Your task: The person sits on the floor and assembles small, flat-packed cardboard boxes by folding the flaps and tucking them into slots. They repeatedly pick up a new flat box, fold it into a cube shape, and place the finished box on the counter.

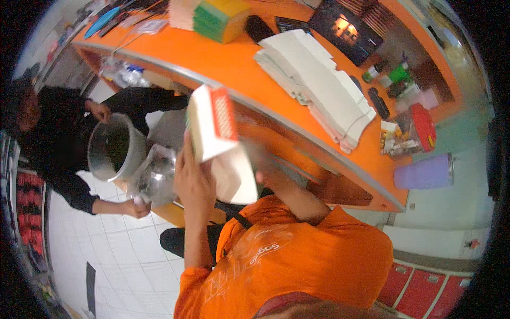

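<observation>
**Held a box [204, 125] in the air beside the desk [234, 59]**

Gripped with the left hand [195, 183], fingers pressed together along its side, apparently for steadiness. Could not tell finger state at the blurred right hand [265, 173]. Laid pale card [319, 85] flat, presumably for easy reach.

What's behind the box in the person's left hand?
Past the box, the orange desk and blurred right hand show; whatever lies directly behind the box, including part of that hand, is covered.
</observation>
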Available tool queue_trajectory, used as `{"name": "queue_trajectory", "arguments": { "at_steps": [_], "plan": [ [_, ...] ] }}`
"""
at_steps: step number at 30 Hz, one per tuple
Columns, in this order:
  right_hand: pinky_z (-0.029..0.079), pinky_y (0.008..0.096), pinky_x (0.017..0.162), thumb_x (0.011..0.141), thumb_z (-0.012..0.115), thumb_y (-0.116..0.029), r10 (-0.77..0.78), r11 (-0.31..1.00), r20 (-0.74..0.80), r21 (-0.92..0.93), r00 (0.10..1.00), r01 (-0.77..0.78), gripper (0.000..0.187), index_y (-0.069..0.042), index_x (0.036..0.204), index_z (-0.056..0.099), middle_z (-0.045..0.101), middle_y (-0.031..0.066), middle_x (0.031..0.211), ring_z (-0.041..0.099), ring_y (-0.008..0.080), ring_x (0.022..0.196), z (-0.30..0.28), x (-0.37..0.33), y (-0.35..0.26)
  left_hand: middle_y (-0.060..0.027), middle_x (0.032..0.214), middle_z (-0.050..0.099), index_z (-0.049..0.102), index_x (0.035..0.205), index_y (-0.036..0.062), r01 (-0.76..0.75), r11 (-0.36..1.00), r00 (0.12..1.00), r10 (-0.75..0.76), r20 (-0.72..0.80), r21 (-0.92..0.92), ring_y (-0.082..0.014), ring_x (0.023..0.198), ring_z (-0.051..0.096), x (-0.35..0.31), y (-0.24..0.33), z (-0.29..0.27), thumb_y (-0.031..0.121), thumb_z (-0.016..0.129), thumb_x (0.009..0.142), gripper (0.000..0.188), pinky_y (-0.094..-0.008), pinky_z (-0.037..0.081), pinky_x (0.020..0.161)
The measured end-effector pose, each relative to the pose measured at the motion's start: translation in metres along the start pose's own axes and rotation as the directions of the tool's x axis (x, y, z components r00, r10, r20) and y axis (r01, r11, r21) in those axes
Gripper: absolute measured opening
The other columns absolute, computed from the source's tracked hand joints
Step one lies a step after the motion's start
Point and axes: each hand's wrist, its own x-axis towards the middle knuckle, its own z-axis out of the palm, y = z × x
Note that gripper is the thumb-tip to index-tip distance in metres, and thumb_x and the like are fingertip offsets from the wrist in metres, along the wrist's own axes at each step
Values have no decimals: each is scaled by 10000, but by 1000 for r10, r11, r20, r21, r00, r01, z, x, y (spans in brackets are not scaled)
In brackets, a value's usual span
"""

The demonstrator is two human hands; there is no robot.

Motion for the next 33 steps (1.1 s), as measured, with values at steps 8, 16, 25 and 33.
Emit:
{"name": "queue_trajectory", "arguments": {
  "at_steps": [8,16,25,33],
  "plan": [
    [502,345,943,739,788,-249,-650,568,-182,-761,738,312,649,-32,1297,537,627,86,1187,618,197,1069,40,136,-173,-263,1276,586,-72,1514,-27,-155,926,977,93,-192,-343,-404,1128,605,63,11,-52,186,618,945,920,-426,448,994],
    [524,396,840,754,769,-267,-366,16,98,-994,926,111,512,-25,1177,611,678,180,1063,662,305,986,-43,278,-267,-230,1172,653,-25,1530,-3,261,766,941,-66,333,-587,-347,1042,663,-55,-35,3,210,614,960,883,-395,501,933],
    [511,388,896,901,559,-605,164,-165,-219,-968,962,-192,620,-145,1316,534,650,94,1195,633,226,1031,-136,335,-224,-200,1211,637,0,1536,0,588,512,800,-253,545,-626,-257,1076,636,-164,-110,72,253,563,1003,816,-350,501,912],
    [431,435,1018,927,441,-613,41,-515,-439,-779,897,-357,726,-93,1433,448,487,165,1435,502,281,1261,-155,372,-202,-158,1133,656,59,1535,-8,756,356,654,-358,667,-550,-181,966,612,-190,-153,94,275,560,1010,779,-300,485,862]
  ]
}}
